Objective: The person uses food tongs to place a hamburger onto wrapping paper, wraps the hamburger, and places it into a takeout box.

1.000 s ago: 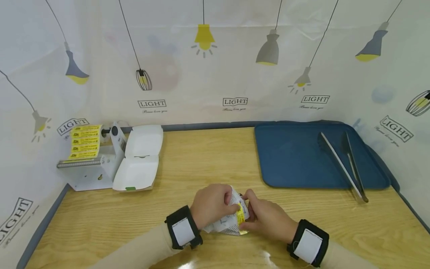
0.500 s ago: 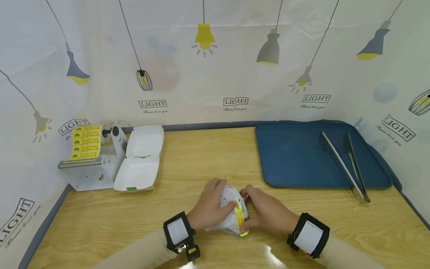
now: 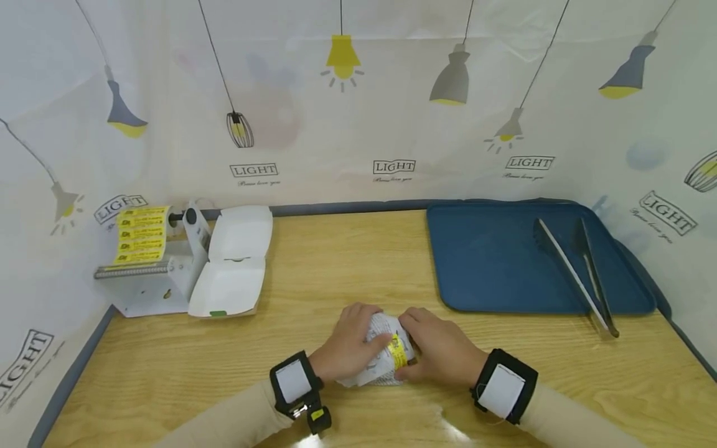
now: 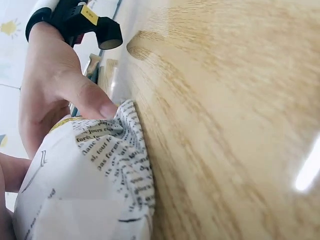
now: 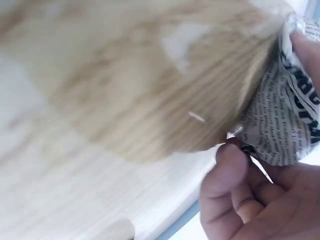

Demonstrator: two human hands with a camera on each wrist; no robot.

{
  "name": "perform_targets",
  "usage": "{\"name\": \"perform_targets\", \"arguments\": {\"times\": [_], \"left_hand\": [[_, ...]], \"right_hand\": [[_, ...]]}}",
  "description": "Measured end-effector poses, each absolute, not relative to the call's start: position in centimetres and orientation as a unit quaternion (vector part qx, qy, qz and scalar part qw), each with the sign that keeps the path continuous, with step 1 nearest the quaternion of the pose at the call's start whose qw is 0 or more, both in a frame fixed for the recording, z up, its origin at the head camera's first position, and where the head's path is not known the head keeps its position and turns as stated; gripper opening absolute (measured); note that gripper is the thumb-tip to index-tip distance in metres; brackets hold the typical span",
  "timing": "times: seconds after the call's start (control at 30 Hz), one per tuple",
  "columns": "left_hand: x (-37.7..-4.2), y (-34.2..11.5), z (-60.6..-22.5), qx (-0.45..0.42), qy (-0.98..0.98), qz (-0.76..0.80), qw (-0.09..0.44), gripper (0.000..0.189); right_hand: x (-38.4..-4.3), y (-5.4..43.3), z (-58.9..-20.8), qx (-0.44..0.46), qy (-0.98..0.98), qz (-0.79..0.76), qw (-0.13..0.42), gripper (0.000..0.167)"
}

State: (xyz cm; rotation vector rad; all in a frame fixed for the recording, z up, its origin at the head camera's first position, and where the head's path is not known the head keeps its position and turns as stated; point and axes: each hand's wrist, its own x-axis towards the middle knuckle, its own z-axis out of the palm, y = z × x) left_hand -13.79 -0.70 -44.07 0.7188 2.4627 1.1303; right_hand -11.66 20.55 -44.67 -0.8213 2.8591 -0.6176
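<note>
A bundle wrapped in newsprint-patterned paper rests on the wooden table in front of me, with a yellow printed label across its right part. My left hand holds it from the left, thumb lying over the top and fingers round the far side. On the right, my right hand grips the same bundle, its thumb low at the near side and its fingers at the far edge. Crumpled paper folds show close to the tabletop in the left wrist view. What lies inside the wrapping is hidden.
A white label dispenser with a roll of yellow labels stands at the back left. Beside it lies an opened white carton. At the back right is a blue tray, with metal tongs overhanging its front edge.
My left hand has uncurled from pinching the paper and spread round the bundle's left side. The right hand has closed in on the right edge, and the label's lower end is now tucked from sight.
</note>
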Motion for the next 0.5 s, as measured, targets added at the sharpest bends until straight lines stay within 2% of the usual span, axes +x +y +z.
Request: {"name": "perform_targets", "arguments": {"times": [0.1,0.17,0.37,0.5], "left_hand": [[-13.9,-0.8,-44.1,0.247,0.865,0.4,0.176,0.054],[-14.0,-0.9,-44.1,0.243,0.863,0.404,0.182,0.055],[-14.2,-0.9,-44.0,0.22,0.852,0.428,0.205,0.058],[-14.1,-0.8,-44.0,0.21,0.849,0.44,0.202,0.056]], "right_hand": [[-11.7,20.4,-44.6,-0.266,0.942,-0.201,0.046,0.055],[-11.8,20.4,-44.5,-0.268,0.94,-0.206,0.048,0.057],[-12.1,21.3,-44.1,-0.28,0.923,-0.249,0.09,0.079],[-12.2,21.8,-44.0,-0.284,0.913,-0.268,0.117,0.088]]}}
